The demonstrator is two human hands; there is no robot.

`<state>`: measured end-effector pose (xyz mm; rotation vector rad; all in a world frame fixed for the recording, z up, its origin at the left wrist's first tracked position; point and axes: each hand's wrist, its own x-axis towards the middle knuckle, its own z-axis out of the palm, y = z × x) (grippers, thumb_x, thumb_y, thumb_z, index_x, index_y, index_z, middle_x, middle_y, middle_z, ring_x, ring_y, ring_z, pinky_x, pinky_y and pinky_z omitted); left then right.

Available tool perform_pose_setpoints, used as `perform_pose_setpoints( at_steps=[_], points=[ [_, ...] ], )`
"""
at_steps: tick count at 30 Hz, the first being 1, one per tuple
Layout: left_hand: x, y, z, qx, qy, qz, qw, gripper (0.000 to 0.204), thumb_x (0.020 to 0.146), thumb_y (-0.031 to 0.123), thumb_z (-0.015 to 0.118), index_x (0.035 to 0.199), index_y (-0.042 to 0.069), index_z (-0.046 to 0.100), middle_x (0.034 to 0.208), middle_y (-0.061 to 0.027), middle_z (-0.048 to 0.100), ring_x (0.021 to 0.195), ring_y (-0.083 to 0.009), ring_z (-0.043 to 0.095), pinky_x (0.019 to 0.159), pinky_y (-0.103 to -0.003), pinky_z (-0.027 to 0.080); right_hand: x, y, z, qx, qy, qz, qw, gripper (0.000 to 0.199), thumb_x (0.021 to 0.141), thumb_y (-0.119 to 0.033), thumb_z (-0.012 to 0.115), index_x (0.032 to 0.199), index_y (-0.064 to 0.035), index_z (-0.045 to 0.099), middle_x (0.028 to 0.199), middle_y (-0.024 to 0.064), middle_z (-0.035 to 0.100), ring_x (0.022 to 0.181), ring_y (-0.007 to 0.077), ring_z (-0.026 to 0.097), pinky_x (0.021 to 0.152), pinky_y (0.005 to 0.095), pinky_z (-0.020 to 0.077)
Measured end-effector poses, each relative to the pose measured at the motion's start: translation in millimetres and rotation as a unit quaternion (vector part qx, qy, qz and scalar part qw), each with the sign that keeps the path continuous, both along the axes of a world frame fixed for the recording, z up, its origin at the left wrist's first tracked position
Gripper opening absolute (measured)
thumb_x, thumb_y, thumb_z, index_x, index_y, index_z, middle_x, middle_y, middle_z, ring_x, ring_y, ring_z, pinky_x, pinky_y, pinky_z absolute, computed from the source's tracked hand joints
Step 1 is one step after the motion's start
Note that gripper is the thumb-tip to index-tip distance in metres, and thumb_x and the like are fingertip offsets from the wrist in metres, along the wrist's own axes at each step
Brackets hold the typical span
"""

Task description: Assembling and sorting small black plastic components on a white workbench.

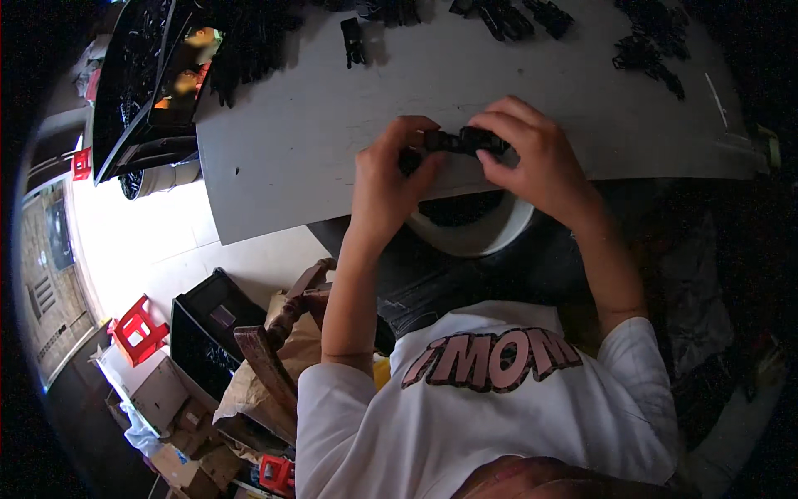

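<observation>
Over the near edge of the grey table, both my hands grip a small black plastic part (449, 142) with a jointed, clip-like look. My left hand (389, 170) pinches its left end between thumb and fingers. At the other end, the thumb and fingers of my right hand (532, 150) close on it. My fingers cover parts of it, and its exact kind does not show. Just below the hands, under the table edge, sits a round white bucket (490, 241) with a dark inside.
Similar black parts lie along the table's (283, 158) far side, one a single piece (353, 41). A lit screen (187, 71) stands at the far left. On the floor to the left are a black crate (212, 312), a red stool (139, 331) and a wooden chair (270, 366).
</observation>
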<state>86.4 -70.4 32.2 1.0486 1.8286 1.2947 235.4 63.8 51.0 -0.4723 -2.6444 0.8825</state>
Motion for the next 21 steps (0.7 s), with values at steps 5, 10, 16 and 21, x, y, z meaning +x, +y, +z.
perform_pose_setpoints(
  at_steps=[5, 10, 16, 21],
  points=[
    [3.8, 2.6, -10.3, 0.014, 0.009, -0.009, 1.0, 0.028, 0.078, 0.001, 0.062, 0.106, 0.0, 0.058, 0.094, -0.0093, 0.065, 0.087, -0.0144, 0.061, 0.078, -0.029, 0.049, -1.4, -7.7, 2.5, 0.009, -0.028, 0.004, 1.0, 0.03, 0.073, -0.002, 0.066, 0.102, -0.0001, 0.058, 0.1, 0.0117, 0.054, 0.086, 0.0289, 0.059, 0.07, 0.0365, 0.0495],
    [8.7, 2.9, -5.3, 0.036, -0.005, -0.012, 0.999, 0.028, 0.08, 0.002, 0.062, 0.108, 0.0, 0.06, 0.095, -0.0103, 0.066, 0.085, -0.0131, 0.061, 0.074, -0.028, 0.05, -3.6, -17.4, 12.0, 0.073, -0.021, 0.004, 0.997, 0.033, 0.071, 0.002, 0.067, 0.102, 0.0013, 0.058, 0.101, 0.0127, 0.053, 0.089, 0.0293, 0.058, 0.07, 0.037, 0.0494],
    [8.1, 0.9, -7.7, 0.033, -0.042, 0.001, 0.999, 0.025, 0.082, 0.006, 0.062, 0.107, 0.0, 0.062, 0.092, -0.0084, 0.066, 0.08, -0.0102, 0.059, 0.071, -0.026, 0.048, -3.7, -18.6, 8.6, 0.039, -0.037, 0.014, 0.998, 0.034, 0.071, 0.002, 0.067, 0.104, 0.0022, 0.058, 0.101, 0.0129, 0.052, 0.089, 0.029, 0.057, 0.071, 0.0367, 0.0497],
    [14.5, 8.9, -12.3, 0.061, -0.1, 0.029, 0.993, 0.026, 0.076, 0.006, 0.064, 0.102, 0.003, 0.063, 0.082, -0.0142, 0.066, 0.072, -0.0222, 0.065, 0.068, -0.03, 0.05, -1.2, -18.2, 8.3, 0.063, -0.042, 0.005, 0.997, 0.035, 0.072, 0.003, 0.066, 0.106, 0.0017, 0.057, 0.102, 0.0125, 0.052, 0.09, 0.0287, 0.058, 0.072, 0.0359, 0.0496]
  ],
)
